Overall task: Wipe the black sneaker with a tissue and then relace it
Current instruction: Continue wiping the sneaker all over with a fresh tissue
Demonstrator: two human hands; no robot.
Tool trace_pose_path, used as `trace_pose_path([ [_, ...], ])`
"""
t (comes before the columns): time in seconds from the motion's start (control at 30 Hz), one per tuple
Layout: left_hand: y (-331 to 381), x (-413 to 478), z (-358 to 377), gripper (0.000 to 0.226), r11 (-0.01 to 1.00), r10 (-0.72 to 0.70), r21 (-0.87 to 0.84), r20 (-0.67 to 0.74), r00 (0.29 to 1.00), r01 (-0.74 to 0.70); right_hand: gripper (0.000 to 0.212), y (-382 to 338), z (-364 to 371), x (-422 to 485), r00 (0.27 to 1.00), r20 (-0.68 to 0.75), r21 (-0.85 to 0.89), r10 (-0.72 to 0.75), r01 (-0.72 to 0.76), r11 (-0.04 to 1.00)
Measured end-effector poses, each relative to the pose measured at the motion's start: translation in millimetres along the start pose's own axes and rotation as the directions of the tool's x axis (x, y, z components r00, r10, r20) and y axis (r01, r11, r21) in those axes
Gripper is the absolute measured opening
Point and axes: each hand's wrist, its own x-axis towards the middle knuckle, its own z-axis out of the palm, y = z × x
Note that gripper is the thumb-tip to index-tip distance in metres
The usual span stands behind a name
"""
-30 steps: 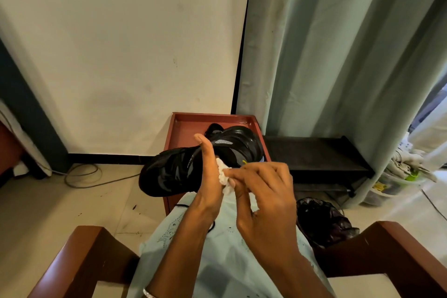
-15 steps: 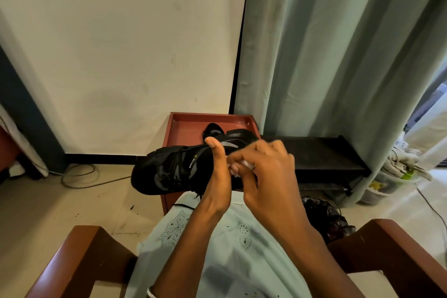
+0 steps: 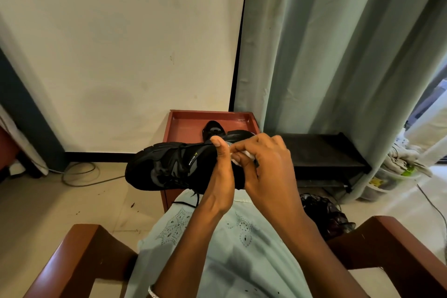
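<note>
My left hand (image 3: 221, 176) grips the black sneaker (image 3: 174, 167), toe pointing left, above my lap before the red table (image 3: 183, 123)'s near edge. My right hand (image 3: 268, 169), close beside it, pinches a white tissue (image 3: 242, 157) against the shoe.

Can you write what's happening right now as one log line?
step: wiping | left hand: holds black sneaker | right hand: pinches tissue against sneaker | lace end: hangs loose
</note>
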Motion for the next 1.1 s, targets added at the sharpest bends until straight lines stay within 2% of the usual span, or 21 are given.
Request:
trace_pose_path([
  [0.1,6,0,-4,0.084,0.997,-0.079,-0.001,0.013,0.997,0.079,0.019,7,2,-20,0.999,-0.054,0.022,-0.007,0.008,1.000],
  [0.2,11,-3,-1,0.080,0.990,-0.139,0.002,0.010,0.990,0.139,0.021,15,6,-33,0.984,-0.135,-0.042,-0.115,0.110,0.993],
  [0.33,13,-7,0,0.100,0.967,-0.232,-0.099,0.051,0.971,0.237,0.034,16,4,-39,0.906,-0.256,-0.223,-0.338,0.285,0.932],
  [0.43,11,-5,-5,0.120,0.948,-0.313,-0.028,0.070,0.947,0.316,0.024,26,3,-44,0.860,-0.270,-0.298,-0.432,0.352,0.887],
  [0.5,7,1,-9,0.138,0.940,-0.337,-0.058,-0.009,0.941,0.336,0.019,33,4,-48,0.857,-0.276,-0.291,-0.435,0.357,0.888],
  [0.63,10,4,-8,0.135,0.942,-0.325,-0.122,-0.103,0.940,0.313,0.024,31,8,-49,0.873,-0.283,-0.199,-0.398,0.353,0.914],
  [0.7,17,1,-6,0.134,0.947,-0.311,-0.113,-0.097,0.945,0.300,0.031,25,9,-44,0.879,-0.303,-0.126,-0.367,0.345,0.930],
  [0.83,22,-1,-6,0.117,0.940,-0.301,-0.169,0.003,0.954,0.297,0.036,14,13,-40,0.891,-0.343,-0.065,-0.297,0.293,0.954],
  [0.93,23,1,-10,0.129,0.914,-0.345,-0.230,-0.008,0.939,0.334,0.023,15,20,-47,0.897,-0.340,-0.055,-0.283,0.282,0.958],
  [1.0,25,3,-13,0.138,0.890,-0.384,-0.282,-0.037,0.923,0.359,0.017,22,28,-55,0.912,-0.287,-0.063,-0.292,0.286,0.956],
  [1.1,18,10,-18,0.136,0.882,-0.391,-0.320,-0.087,0.916,0.346,0.013,28,34,-63,0.912,-0.260,-0.099,-0.318,0.302,0.948],
])
